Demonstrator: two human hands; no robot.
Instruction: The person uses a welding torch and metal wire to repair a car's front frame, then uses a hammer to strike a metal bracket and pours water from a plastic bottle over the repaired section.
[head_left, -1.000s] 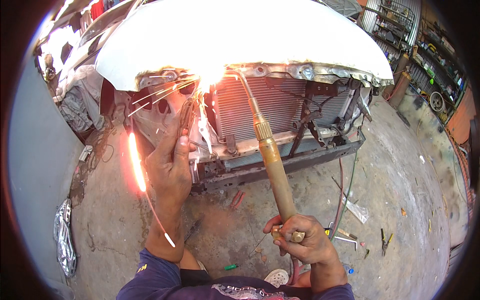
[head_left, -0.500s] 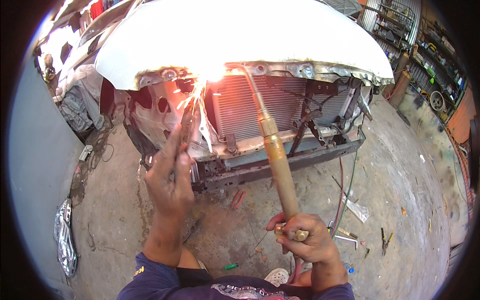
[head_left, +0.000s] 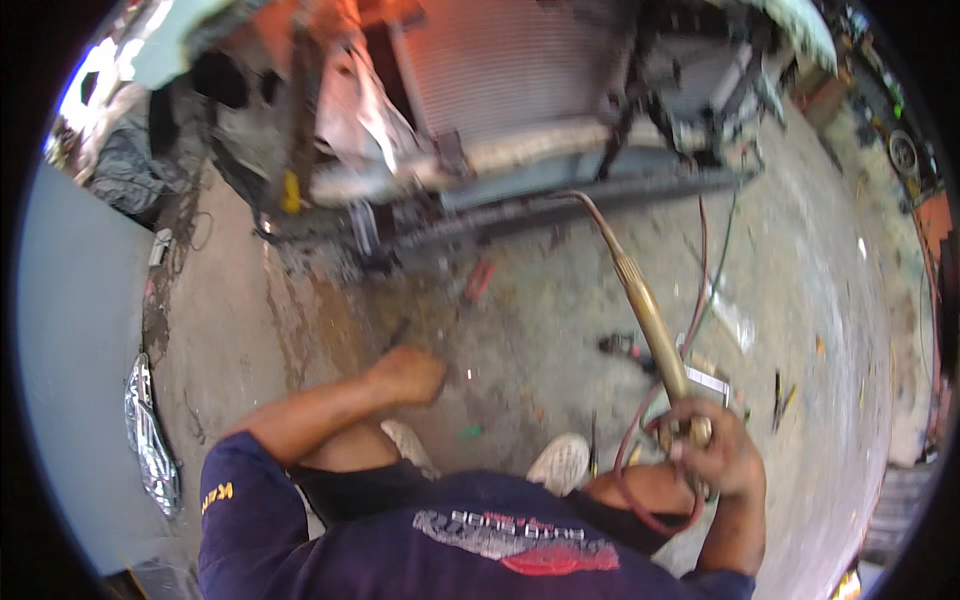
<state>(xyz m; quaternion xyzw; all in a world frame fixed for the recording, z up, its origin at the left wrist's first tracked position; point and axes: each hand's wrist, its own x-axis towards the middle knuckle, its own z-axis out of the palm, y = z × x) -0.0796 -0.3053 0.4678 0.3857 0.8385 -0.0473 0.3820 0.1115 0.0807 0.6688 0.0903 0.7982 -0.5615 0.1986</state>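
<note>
Risks first. No flame can be made out at the torch (head_left: pixel 655 328) tip, so lit or unlit cannot be told; if lit, a careless swing of the right hand (head_left: pixel 728 455) in front of the car (head_left: pixel 540 152) could bring heat onto the red hose (head_left: pixel 703 250) or the right knee (head_left: pixel 640 490) and scorch either. Cause would be loose aim, or a hose snag tugging the torch off line. Orange glow (head_left: pixel 385 14) high on the car front suggests heat there; a bare hand straying onto it would probably burn. Red tool (head_left: pixel 481 280) on the floor (head_left: pixel 560 330) just before the car might roll underfoot. Right hand: fingers curled closed round the torch handle by the knobs (head_left: pixel 702 430), well out from the car. Left hand (head_left: pixel 410 376): rounded, fist-like, also out from the car; fingers hidden, so cannot tell whether it grips anything. Torch: between right hand and car, aslant, neck toward the car; tip overlaps the car's lower bar (head_left: pixel 660 188) in view, contact not determinable. Appearance: brass-coloured, plain thick barrel narrowing through a ribbed collar to a thin, coppery neck, bent over at its end. No damage discernible at this blur.
</note>
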